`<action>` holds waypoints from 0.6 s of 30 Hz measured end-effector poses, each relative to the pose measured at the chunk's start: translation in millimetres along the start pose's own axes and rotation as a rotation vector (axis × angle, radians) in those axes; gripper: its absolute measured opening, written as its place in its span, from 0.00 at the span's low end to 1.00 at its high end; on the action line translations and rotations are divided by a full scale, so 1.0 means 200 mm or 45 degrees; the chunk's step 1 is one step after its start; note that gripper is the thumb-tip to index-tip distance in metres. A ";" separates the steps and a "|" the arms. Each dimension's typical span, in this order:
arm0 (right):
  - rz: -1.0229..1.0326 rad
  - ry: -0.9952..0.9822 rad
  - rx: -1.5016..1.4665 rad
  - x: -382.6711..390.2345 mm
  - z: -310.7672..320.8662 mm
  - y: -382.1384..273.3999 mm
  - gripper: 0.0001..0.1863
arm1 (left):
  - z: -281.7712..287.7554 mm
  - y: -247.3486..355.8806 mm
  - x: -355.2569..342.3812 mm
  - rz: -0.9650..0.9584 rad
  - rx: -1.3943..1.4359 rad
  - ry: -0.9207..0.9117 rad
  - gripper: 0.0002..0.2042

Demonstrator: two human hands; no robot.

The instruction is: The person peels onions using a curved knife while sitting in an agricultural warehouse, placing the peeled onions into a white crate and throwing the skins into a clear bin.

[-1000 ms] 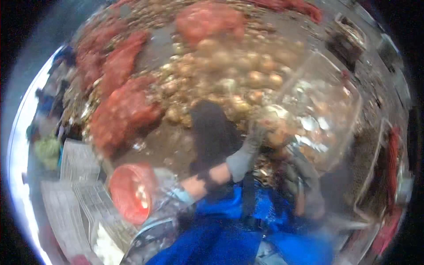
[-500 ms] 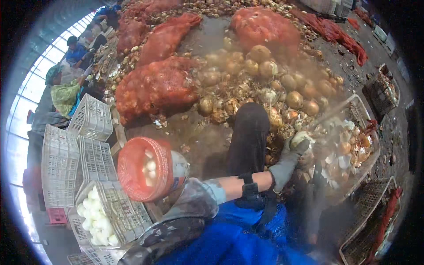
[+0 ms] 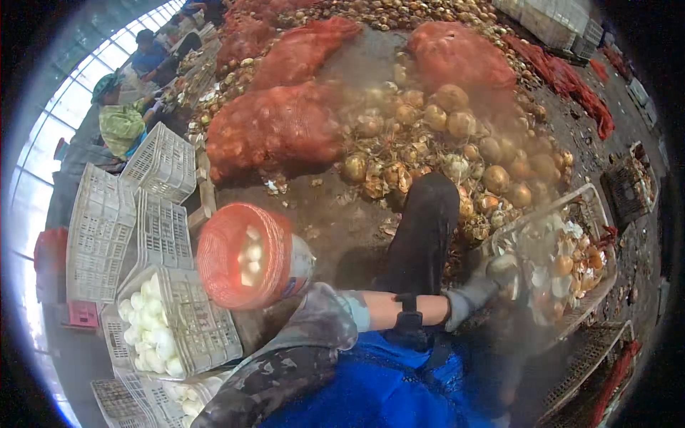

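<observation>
My left hand (image 3: 477, 294), in a grey glove, reaches across my front to the near side of a pale crate (image 3: 591, 303) of onion peelings. Its fingers are closed round a pale onion (image 3: 509, 277), partly blurred. My right arm (image 3: 512, 335) shows only as a dark, hazy shape beside the crate; the fingers of that hand are too smeared to make out. Beyond my knee lies a heap of unpeeled brown onions (image 3: 496, 180). Left of my knee stands a bucket (image 3: 303, 260) lined with red mesh, with several peeled white onions (image 3: 251, 258) inside.
A crate (image 3: 207, 324) of peeled onions sits at the left, near stacked crates (image 3: 100, 232). Full red mesh sacks (image 3: 282, 132) lie ahead. Another crate (image 3: 585, 374) stands at the near right. Other people (image 3: 121, 125) sit at the far left.
My left hand has moved right and down with the onion, closer over the crate of peelings. The whole view has shifted slightly, with the bucket and sacks appearing further right.
</observation>
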State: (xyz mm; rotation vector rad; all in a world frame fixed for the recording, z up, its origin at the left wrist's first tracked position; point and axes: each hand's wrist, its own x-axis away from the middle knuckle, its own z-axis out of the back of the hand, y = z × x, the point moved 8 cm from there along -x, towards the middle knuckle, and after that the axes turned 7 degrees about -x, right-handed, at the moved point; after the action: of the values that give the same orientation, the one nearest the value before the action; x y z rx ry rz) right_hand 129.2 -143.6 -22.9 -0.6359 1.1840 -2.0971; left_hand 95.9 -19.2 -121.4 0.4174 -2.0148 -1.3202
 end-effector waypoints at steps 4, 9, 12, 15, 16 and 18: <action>0.508 -0.678 0.456 0.13 -0.21 -0.49 0.19 | 0.15 0.05 0.05 0.388 0.454 0.004 0.28; -0.223 0.256 0.785 -0.38 0.44 -0.21 0.30 | 0.07 0.08 0.06 0.370 0.957 -0.486 0.27; -0.030 0.451 0.228 -0.33 0.57 0.15 0.29 | 0.03 0.25 0.16 0.258 0.988 -0.753 0.29; -0.318 0.287 -0.140 -0.15 0.45 0.44 0.28 | -0.04 0.38 0.24 0.085 0.664 -0.880 0.32; -0.336 0.301 -0.228 -0.09 0.40 0.46 0.28 | -0.08 0.42 0.25 0.006 0.508 -0.902 0.32; -0.366 0.307 -0.417 -0.01 0.30 0.49 0.28 | -0.15 0.48 0.23 -0.279 0.027 -0.849 0.34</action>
State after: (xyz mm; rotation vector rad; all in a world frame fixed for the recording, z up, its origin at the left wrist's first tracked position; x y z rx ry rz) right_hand 199.6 -213.2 -79.9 -0.7519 1.6802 -2.2850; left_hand 92.2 -25.0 -10.2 0.2236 -2.5793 -1.7394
